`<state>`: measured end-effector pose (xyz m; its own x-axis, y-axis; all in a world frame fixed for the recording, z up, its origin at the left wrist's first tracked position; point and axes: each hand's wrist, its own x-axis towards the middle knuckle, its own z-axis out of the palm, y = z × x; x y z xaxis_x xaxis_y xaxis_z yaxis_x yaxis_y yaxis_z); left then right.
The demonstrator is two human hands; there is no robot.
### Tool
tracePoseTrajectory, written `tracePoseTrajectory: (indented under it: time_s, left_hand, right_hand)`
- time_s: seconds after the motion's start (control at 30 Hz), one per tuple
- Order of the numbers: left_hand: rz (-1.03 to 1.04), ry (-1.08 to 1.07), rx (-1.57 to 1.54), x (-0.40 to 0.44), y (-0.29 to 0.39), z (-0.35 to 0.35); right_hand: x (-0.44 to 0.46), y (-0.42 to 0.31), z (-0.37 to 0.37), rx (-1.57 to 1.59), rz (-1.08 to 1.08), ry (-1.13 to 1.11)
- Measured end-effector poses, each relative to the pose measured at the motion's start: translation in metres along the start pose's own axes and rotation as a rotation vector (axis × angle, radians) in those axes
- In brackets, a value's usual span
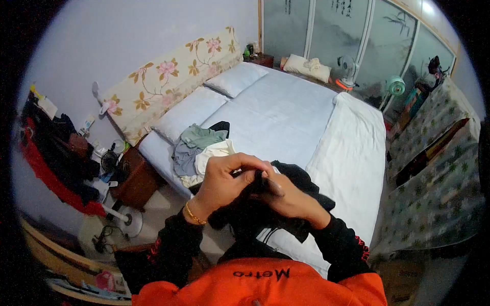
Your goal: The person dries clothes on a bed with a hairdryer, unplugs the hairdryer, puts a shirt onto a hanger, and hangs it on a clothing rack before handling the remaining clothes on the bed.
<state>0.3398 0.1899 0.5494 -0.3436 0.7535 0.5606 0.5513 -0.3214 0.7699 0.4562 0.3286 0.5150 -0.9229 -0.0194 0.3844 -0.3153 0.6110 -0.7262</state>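
Both hands meet over the near edge of the bed, in front of my chest. My left hand (224,183), with a gold bracelet at the wrist, pinches a black garment (245,217) with bent fingers. Close beside it, my right hand (288,196) is closed on the same dark fabric. The garment hangs below both hands; its shape is hard to make out. More black cloth (298,176) lies on the bed just beyond my right hand. To the left is a pile of grey-green (199,137) and cream clothes (217,150).
The bed (286,112) has pillows (237,79) and a flowered headboard (166,71). A white cover (352,148) lies along its right side. At left stand a nightstand (135,178), hanging clothes (61,158) and a white stand base (133,223). A draped rack (434,168) is at right.
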Motion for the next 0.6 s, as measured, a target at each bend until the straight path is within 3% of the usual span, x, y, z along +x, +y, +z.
tracePoseTrajectory:
  time_s: [0.1, 0.23, 0.3, 0.37, 0.4, 0.43, 0.53, 0.57, 0.6]
  left_hand:
    - [-0.024, -0.056, -0.113, -0.001, 0.002, 0.001]
    - [0.041, -0.003, 0.078, -0.001, 0.004, 0.013]
    - [0.061, -0.097, 0.228, -0.002, 0.002, 0.008]
    - [0.049, -0.146, 0.252, 0.003, 0.013, 0.002]
    - [0.035, -0.191, 0.276, 0.005, 0.016, -0.002]
    - [0.03, -0.183, 0.282, 0.004, 0.016, -0.006]
    - [-0.177, -0.198, 0.025, 0.003, 0.012, -0.028]
    - [-0.17, -0.184, 0.036, 0.003, 0.014, -0.03]
    - [-0.191, -0.166, -0.084, 0.002, 0.015, -0.029]
  right_hand:
    - [0.005, 0.003, -0.013, 0.091, -0.017, -0.078]
    - [0.008, 0.023, 0.011, 0.164, -0.037, 0.086]
    - [0.01, 0.032, 0.022, 0.165, -0.075, 0.129]
    - [0.011, 0.035, 0.026, 0.029, -0.092, 0.099]
    - [0.008, 0.032, 0.022, 0.067, 0.035, 0.033]
    - [0.008, 0.028, 0.014, 0.071, 0.03, 0.025]
    - [0.0, 0.001, -0.031, 0.141, -0.077, -0.183]
    - [-0.003, -0.018, -0.049, 0.303, 0.157, -0.207]
    - [0.002, -0.03, -0.055, 0.349, 0.308, -0.075]
